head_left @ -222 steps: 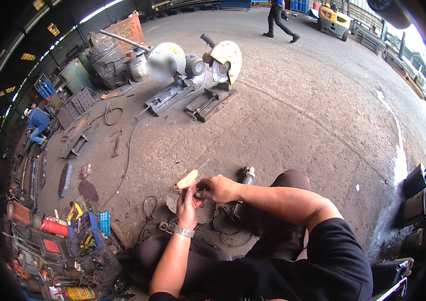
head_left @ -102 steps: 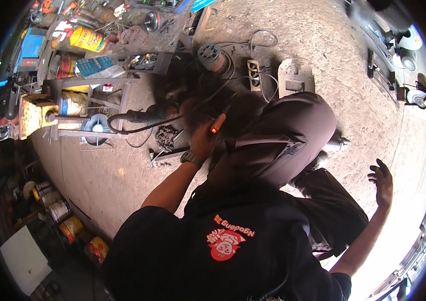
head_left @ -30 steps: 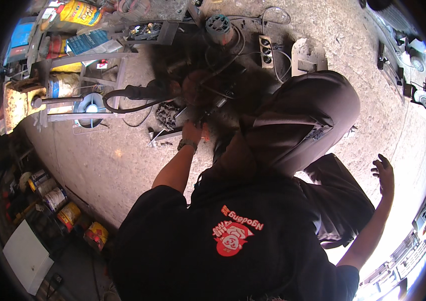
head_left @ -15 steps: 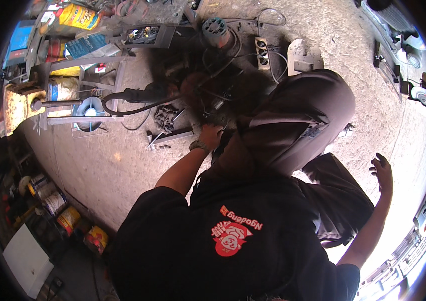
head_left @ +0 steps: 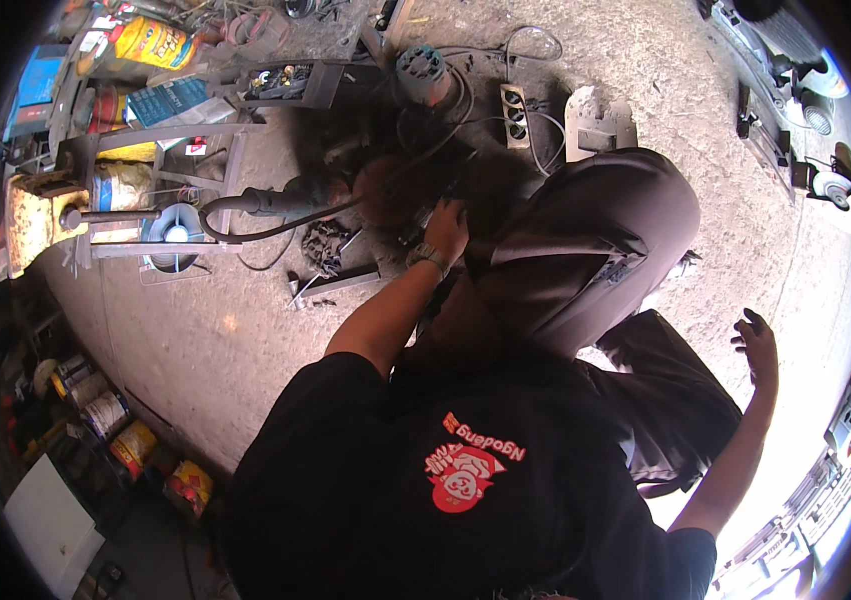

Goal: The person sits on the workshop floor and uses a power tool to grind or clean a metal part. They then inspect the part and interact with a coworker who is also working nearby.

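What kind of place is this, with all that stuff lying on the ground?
Probably a metal workshop or repair yard. An angle grinder and a power strip lie on the dusty concrete floor near the person's left hand, and a cut-off saw stands farther away.

Yellow labelled can (head_left: 150, 40) top left — blue box (head_left: 167, 100) just below.

There were two hands, one angle grinder (head_left: 290, 198), one power strip (head_left: 516, 115) and one round motor (head_left: 422, 73).
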`<state>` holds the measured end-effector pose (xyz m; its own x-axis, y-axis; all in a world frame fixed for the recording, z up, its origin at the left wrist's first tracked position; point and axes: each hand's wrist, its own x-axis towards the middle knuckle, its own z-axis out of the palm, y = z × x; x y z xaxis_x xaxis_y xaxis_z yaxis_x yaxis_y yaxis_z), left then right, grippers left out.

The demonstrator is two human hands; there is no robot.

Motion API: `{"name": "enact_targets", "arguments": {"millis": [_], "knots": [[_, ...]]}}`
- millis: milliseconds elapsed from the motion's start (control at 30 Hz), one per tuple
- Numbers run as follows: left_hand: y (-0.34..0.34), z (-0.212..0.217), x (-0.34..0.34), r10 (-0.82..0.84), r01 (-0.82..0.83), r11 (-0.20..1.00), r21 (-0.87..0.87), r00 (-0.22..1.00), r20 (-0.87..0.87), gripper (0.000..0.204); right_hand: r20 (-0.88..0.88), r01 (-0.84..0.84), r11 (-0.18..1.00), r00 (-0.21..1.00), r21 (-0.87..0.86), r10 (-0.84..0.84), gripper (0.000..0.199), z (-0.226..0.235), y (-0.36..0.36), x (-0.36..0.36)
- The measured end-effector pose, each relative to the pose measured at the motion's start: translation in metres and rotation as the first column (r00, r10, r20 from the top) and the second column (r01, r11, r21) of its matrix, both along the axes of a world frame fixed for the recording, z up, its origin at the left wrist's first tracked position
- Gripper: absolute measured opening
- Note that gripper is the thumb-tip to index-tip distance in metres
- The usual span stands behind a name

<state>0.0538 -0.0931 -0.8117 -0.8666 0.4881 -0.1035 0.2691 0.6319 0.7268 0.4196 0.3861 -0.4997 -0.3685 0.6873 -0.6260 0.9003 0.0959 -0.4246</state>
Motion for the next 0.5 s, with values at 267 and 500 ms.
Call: {"name": "enact_targets", "arguments": {"millis": [267, 500], "knots": [[-0.025, 0.04, 0.016, 0.01, -0.015, 0.999, 0.041, 0.994, 0.111, 0.036, -0.001, -0.006, 1.0, 1.0, 0.01, 0.006, 0.056, -0.004, 0.0, 0.004], [-0.089, 0.018, 0.058, -0.284, 0.348, 0.882, -0.317, 0.93, 0.232, 0.035, 0.04, -0.018, 1.0, 0.999, -0.013, 0.019, 0.058, -0.005, 0.0, -0.001]]}}
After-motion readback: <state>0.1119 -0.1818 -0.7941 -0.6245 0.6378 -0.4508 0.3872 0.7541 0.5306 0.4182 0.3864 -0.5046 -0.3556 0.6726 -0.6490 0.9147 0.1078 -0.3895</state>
